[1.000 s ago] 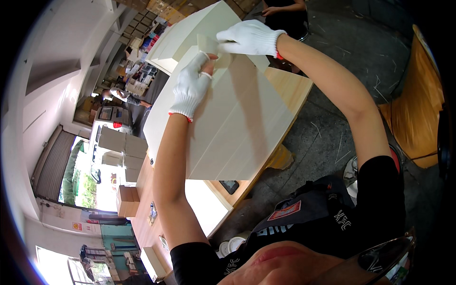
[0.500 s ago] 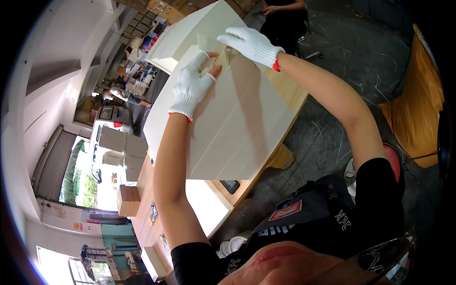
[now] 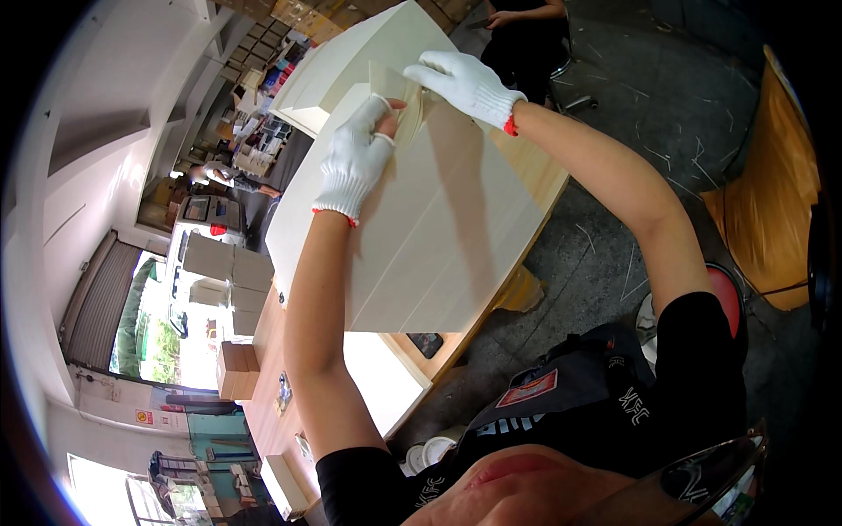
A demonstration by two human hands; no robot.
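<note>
Both my hands wear white knit gloves with red cuffs. My left hand (image 3: 355,158) grips the near side of a thin cream-coloured strip (image 3: 395,92) that stands up from the far end of a large cream panel (image 3: 438,237). My right hand (image 3: 465,83) pinches the same strip from the far side. The panel is a flat, grooved board lying on a wooden workbench (image 3: 535,171). The strip's lower edge is hidden behind my left hand.
A second cream board (image 3: 351,57) lies beyond the panel. Another person (image 3: 526,17) sits at the far end of the bench. A tan wooden sheet (image 3: 772,184) leans at the right. Stacked cardboard boxes (image 3: 232,263) and a doorway are at the left.
My right hand has shifted slightly to the right and down along the strip. My left hand has stayed on the strip, with its fingers closing further around it.
</note>
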